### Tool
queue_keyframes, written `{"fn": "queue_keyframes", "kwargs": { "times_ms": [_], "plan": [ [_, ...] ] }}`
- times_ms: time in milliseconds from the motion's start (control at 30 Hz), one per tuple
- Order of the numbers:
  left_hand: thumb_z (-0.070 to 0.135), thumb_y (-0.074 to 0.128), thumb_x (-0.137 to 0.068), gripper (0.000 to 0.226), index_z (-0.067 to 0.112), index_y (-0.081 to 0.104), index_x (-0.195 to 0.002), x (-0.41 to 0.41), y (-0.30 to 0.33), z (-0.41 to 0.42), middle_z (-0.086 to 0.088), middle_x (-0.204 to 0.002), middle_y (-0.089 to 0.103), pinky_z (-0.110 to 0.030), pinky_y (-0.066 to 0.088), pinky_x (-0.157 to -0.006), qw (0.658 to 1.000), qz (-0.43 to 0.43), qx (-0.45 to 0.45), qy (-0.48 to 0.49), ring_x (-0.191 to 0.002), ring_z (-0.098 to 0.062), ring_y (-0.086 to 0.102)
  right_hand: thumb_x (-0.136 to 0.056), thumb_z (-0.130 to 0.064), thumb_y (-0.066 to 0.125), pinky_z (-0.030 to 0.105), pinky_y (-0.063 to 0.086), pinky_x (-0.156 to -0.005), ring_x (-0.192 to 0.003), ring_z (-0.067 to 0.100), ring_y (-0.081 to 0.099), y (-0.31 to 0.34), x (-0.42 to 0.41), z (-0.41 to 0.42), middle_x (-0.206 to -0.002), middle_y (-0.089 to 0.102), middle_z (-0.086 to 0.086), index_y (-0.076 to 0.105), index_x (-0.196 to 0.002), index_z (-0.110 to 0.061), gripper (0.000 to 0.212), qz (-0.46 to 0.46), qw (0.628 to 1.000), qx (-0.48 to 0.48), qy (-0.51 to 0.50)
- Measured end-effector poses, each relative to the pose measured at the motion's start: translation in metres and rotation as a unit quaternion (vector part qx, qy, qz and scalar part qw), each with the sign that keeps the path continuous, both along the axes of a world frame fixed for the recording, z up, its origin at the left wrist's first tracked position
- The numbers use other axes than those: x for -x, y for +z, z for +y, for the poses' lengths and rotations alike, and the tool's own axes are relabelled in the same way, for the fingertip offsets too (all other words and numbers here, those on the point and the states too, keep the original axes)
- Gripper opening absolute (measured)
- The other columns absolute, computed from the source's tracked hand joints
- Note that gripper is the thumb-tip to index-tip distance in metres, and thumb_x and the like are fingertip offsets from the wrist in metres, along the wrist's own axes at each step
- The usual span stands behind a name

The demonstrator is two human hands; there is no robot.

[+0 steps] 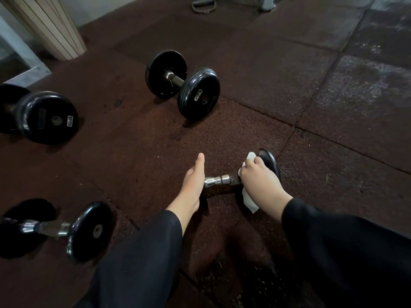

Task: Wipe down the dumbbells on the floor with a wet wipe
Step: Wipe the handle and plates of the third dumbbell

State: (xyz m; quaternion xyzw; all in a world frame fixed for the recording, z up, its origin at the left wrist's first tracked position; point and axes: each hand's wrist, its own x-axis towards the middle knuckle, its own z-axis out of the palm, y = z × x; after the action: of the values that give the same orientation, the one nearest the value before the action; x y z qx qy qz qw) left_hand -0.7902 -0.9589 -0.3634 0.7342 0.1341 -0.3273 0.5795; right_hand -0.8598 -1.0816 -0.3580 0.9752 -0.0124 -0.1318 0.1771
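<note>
A small dumbbell with a chrome and dark handle lies on the rubber floor just in front of me. My left hand covers its left plate, thumb stretched forward, fingers hidden on the far side. My right hand grips a white wet wipe around the right end of the handle, against the black right plate. Three more black dumbbells lie around: one ahead, one at far left, one near left.
The floor is dark rubber tiles, greyer at the right. A ribbed beige column stands at the back left beside a glass panel. A strap handle and a machine foot lie at the top edge.
</note>
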Motion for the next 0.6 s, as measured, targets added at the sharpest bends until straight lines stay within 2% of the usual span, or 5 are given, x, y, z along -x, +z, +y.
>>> {"fn": "queue_keyframes", "kwargs": {
  "times_ms": [167,333,400,533,600],
  "plan": [
    [0.058,0.037,-0.091,0.068,0.013,0.036,-0.142,0.001,0.0,0.0,-0.006,-0.145,0.043,-0.038,0.028,-0.114,1.0,-0.004,0.003,-0.001,-0.133,-0.023,0.04,-0.095,-0.003,0.03,0.034,0.033,-0.1,-0.115,0.028,0.042,0.005,0.015,-0.004,-0.126,0.046,0.014,0.045,-0.125,-0.005,0.034,-0.03,0.998,-0.064,0.008],
    [0.058,0.037,-0.092,0.067,0.013,0.036,-0.142,0.001,0.001,-0.001,-0.006,-0.144,0.043,-0.036,0.03,-0.112,1.0,-0.007,-0.002,0.003,-0.132,-0.024,0.041,-0.095,-0.009,0.039,0.025,0.031,-0.093,-0.113,0.021,0.046,0.01,-0.013,0.0,-0.122,0.054,0.003,0.055,-0.122,-0.015,0.031,-0.068,0.973,-0.22,-0.014],
    [0.058,0.039,-0.091,0.066,0.012,0.042,-0.138,0.001,-0.002,-0.002,-0.01,-0.136,0.052,-0.04,0.037,-0.109,1.0,-0.009,0.014,0.01,-0.124,-0.025,0.051,-0.094,-0.012,0.042,0.024,0.032,-0.092,-0.11,0.021,0.049,0.009,-0.022,0.009,-0.117,0.056,0.002,0.06,-0.117,-0.017,0.03,-0.087,0.964,-0.25,-0.001],
    [0.054,0.04,-0.093,0.056,0.01,0.056,-0.124,0.001,-0.001,-0.001,-0.013,-0.115,0.065,-0.043,0.047,-0.099,0.999,-0.003,0.04,0.017,-0.108,-0.027,0.062,-0.088,-0.006,0.046,0.029,0.032,-0.092,-0.104,0.027,0.049,0.003,-0.027,0.035,-0.112,0.057,0.009,0.062,-0.109,-0.008,0.027,-0.081,0.956,-0.264,0.098],
    [0.052,0.039,-0.093,0.055,0.01,0.057,-0.123,0.001,-0.001,-0.001,-0.012,-0.113,0.066,-0.042,0.048,-0.098,0.999,-0.001,0.042,0.016,-0.106,-0.026,0.063,-0.074,0.0,0.061,0.041,0.049,-0.083,-0.087,0.033,0.057,-0.008,-0.023,0.034,-0.091,0.064,0.012,0.067,-0.091,-0.004,0.018,-0.12,0.94,-0.306,0.091]
  ]
}}
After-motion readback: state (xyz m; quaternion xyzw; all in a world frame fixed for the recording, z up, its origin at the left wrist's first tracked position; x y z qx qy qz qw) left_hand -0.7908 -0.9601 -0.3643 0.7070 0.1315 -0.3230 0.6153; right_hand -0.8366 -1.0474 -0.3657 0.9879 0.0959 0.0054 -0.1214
